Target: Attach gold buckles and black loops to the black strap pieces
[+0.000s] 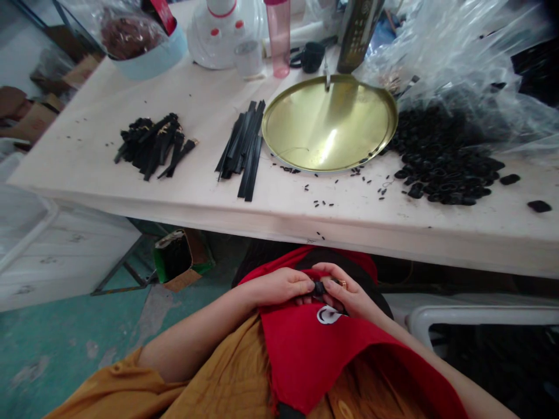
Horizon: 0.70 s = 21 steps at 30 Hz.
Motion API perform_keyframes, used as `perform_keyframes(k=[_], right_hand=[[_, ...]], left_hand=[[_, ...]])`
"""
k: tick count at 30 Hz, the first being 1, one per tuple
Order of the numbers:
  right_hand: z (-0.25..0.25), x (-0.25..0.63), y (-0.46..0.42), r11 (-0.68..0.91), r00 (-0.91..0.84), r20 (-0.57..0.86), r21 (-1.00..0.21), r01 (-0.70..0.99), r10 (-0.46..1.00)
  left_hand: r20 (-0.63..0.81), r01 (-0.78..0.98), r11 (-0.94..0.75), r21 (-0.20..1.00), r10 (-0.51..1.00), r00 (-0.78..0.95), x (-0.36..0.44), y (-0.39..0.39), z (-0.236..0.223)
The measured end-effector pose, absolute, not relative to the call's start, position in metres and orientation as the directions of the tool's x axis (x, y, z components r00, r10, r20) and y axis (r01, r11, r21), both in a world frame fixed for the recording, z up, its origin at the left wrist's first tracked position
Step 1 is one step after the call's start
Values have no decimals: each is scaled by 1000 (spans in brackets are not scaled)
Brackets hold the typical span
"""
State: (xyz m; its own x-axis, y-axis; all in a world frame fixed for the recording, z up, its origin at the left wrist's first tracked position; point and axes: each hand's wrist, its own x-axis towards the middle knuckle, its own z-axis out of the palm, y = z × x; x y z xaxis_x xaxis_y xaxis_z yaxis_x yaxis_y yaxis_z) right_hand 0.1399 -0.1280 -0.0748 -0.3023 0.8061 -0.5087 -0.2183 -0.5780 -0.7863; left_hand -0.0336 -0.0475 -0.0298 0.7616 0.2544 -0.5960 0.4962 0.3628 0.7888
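Together, left grip [285,285] and right grip [350,294] sandwich a black piece [319,288].

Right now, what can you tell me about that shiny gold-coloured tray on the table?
The gold-coloured tray looks round and metallic, with a smooth, reflective floor and a low rim. It lies flat on the pale table. A slim silvery piece crosses its far rim, and small black bits sit at its near right edge. Black strips lie close by its left, a pile of black pieces by its right; whether either touches it is unclear.
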Motion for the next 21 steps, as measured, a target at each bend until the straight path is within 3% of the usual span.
perform_keyframes(k=[5,9,15,19,21], right_hand=[[-68,141,-128,-574,-316,-504,-796,-191,804],[-66,143,-129,-527,-353,-461,-842,-117,814],[-73,140,-124,-282,-306,-297,-955,92,905],[-78,137,-124,-379,-226,-379,-924,42,898],[-78,135,-125,-449,-183,-439,-893,-16,880]], left_hand=[[-669,459,595,660,188,719,-34,-44,-31],[-688,494,576,651,172,705,-33,-46,-36],[-676,412,601,685,312,668,-33,-56,-50],[-664,354,631,691,360,655,-33,-57,-50],[-651,411,562,718,334,681,-32,-55,-47]])
